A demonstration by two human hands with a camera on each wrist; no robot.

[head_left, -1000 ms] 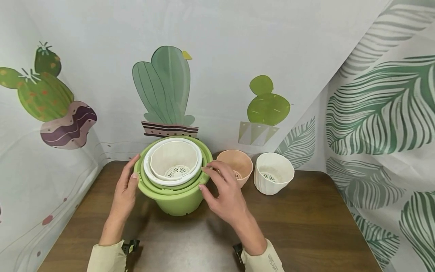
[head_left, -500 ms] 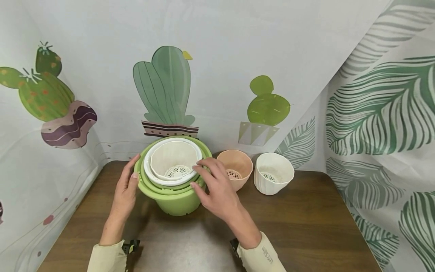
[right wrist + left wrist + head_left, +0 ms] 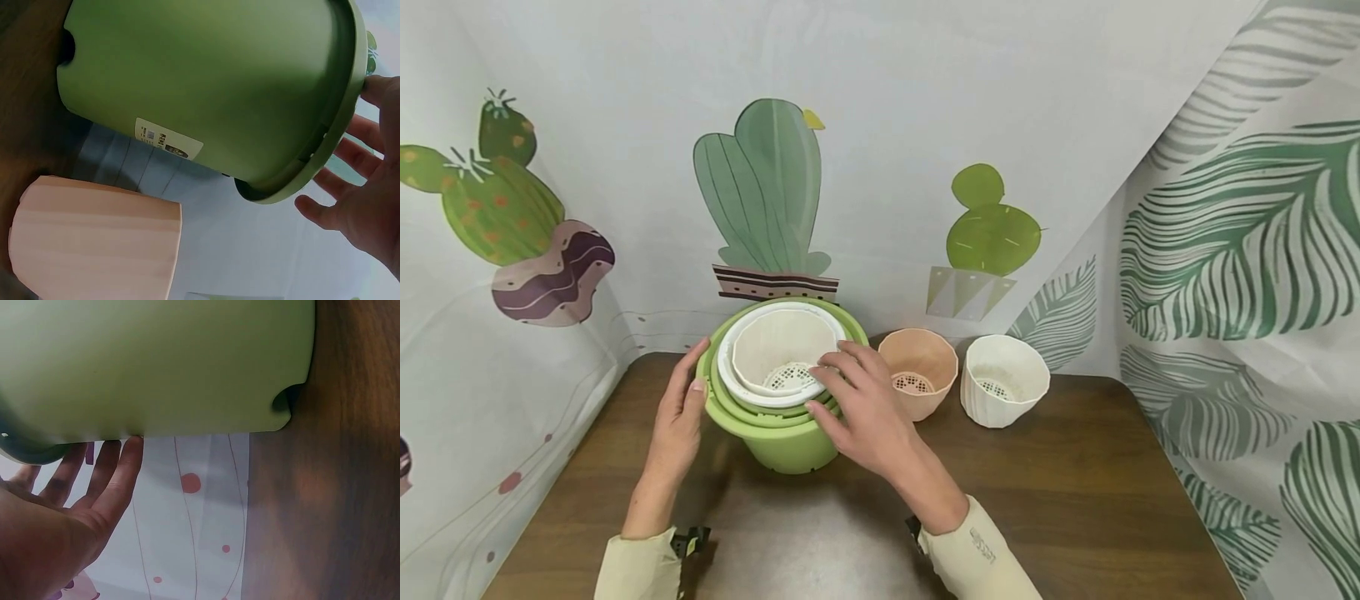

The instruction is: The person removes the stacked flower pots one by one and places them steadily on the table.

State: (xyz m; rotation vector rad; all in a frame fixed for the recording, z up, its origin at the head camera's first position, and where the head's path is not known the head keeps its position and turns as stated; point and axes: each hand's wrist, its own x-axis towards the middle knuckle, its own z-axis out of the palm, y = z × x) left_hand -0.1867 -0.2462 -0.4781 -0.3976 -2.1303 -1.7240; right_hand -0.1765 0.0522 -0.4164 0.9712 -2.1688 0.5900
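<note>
A large green flowerpot (image 3: 792, 450) stands on the table with smaller pots nested inside it. Among them are another green pot, a thick-rimmed white pot (image 3: 726, 367) and, innermost, a cream pot (image 3: 778, 346) with a perforated bottom. My left hand (image 3: 676, 429) rests extended fingers against the green pot's left side, as the left wrist view also shows. Over the right side of the nest reaches my right hand (image 3: 874, 412), its spread fingers at the white and cream rims. In the right wrist view, that hand lies beyond the big pot's rim.
Right of the nest stand a peach pot (image 3: 925, 354) and a white fluted pot (image 3: 995, 408), both with perforated bottoms. The wooden table (image 3: 1060, 500) ends at a cactus-printed cloth backdrop (image 3: 880, 167) behind the pots. A label (image 3: 167, 141) is stuck on the green pot.
My right hand has moved left, from the big green pot's right rim to over the inner white rims, uncovering more of the peach pot. The left hand and pots stay put.
</note>
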